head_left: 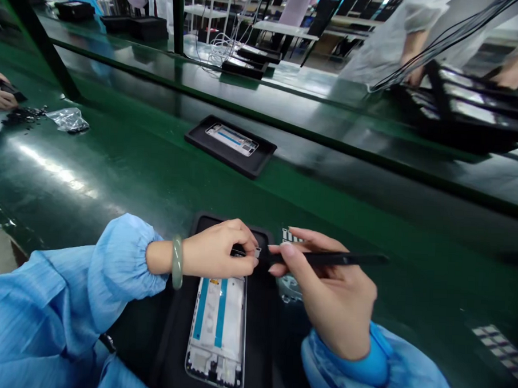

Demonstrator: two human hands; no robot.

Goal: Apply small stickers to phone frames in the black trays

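Observation:
My left hand (222, 249), with a bangle at the wrist, is closed in a pinch on a small whitish piece (257, 252). It hovers over the upper end of an open phone frame (231, 330), silvery with two blue strips, which lies in a black tray (259, 343). To the right, my right hand (336, 294) is closed around a slim black pen-like tool (346, 259). The tool's tip points left toward the small piece; I cannot tell whether they touch. A sheet of small pale pieces (288, 236) shows partly behind my right fingers.
A second black tray (255, 170) with a phone frame (231, 138) lies farther back on the green bench. At left are a clear bag (69, 119), loose black bits (24, 115) and another person's hand (1, 98). A sticker sheet (499, 344) lies at right.

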